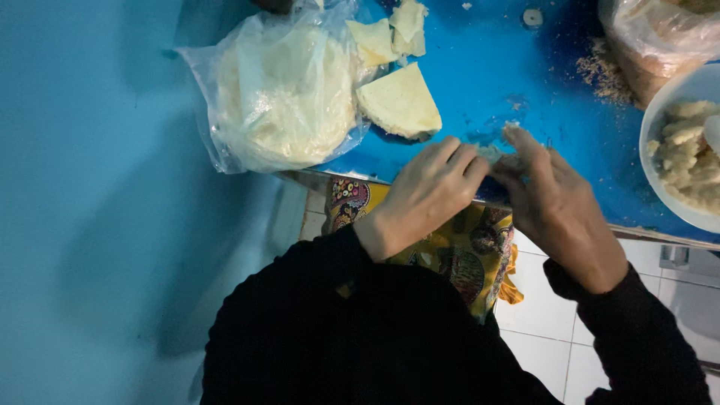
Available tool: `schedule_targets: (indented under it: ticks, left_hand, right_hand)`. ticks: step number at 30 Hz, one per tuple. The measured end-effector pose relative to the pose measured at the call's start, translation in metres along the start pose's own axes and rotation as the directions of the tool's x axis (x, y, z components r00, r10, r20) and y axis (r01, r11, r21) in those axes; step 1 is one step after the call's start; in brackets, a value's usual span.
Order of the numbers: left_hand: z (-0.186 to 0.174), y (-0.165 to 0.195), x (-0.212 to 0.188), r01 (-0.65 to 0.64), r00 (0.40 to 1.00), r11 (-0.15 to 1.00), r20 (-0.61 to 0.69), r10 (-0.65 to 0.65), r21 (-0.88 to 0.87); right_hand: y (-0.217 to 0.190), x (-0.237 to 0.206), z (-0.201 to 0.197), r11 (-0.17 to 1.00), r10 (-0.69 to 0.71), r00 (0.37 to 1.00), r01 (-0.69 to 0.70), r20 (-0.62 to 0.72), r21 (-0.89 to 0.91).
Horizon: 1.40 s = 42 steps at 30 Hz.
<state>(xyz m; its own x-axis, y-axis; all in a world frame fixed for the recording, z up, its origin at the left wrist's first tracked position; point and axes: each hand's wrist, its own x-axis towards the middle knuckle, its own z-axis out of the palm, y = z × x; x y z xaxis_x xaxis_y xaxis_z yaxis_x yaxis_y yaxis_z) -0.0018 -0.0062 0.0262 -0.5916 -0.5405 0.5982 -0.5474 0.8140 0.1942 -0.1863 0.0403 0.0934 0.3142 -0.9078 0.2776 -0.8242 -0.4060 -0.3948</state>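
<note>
My left hand (pixel 427 193) and my right hand (pixel 559 206) meet at the near edge of a blue table (pixel 495 67). Together their fingers pinch a small pale piece of dough or wrapper (pixel 495 154), mostly hidden between them. A wedge-shaped pale wrapper sheet (pixel 400 103) lies flat on the table just beyond my left hand. Both arms wear black sleeves.
A clear plastic bag of round pale sheets (pixel 281 90) lies at the table's left edge. More cut pale pieces (pixel 386 34) lie behind it. A white bowl of pale filling (pixel 686 154) stands at right, with a plastic bag (pixel 652 37) and brown crumbs (pixel 600 71) beyond.
</note>
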Motion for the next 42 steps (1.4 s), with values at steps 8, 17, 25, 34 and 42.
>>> schedule_targets:
  ticks: [8, 17, 25, 34, 42]
  left_hand:
    - [-0.005, 0.003, 0.01, 0.041, 0.987, 0.999, 0.158, -0.043, 0.015]
    - [-0.025, 0.03, -0.013, -0.015, 0.997, 0.975, 0.072, -0.001, 0.22]
    - [-0.021, 0.038, -0.007, -0.046, 0.948, 0.911, 0.307, -0.09, 0.41]
    - [0.008, 0.0, 0.015, 0.187, 0.924, 0.942, 0.275, -0.265, 0.28]
    - [-0.015, -0.046, -0.015, 0.413, 0.888, 0.905, -0.173, -0.425, -0.105]
  right_hand:
    - [0.01, 0.003, -0.002, 0.974, 0.091, 0.994, -0.103, 0.065, 0.202]
    - [0.003, -0.02, 0.012, 0.966, -0.158, 0.986, 0.142, -0.058, -0.217]
    - [-0.007, -0.026, 0.017, 0.916, -0.1, 0.995, 0.102, 0.025, -0.389]
    - [0.005, 0.015, -0.006, 0.935, -0.107, 0.989, 0.135, 0.102, -0.328]
    - [0.012, 0.02, -0.006, 0.988, -0.088, 0.994, 0.095, 0.067, -0.118]
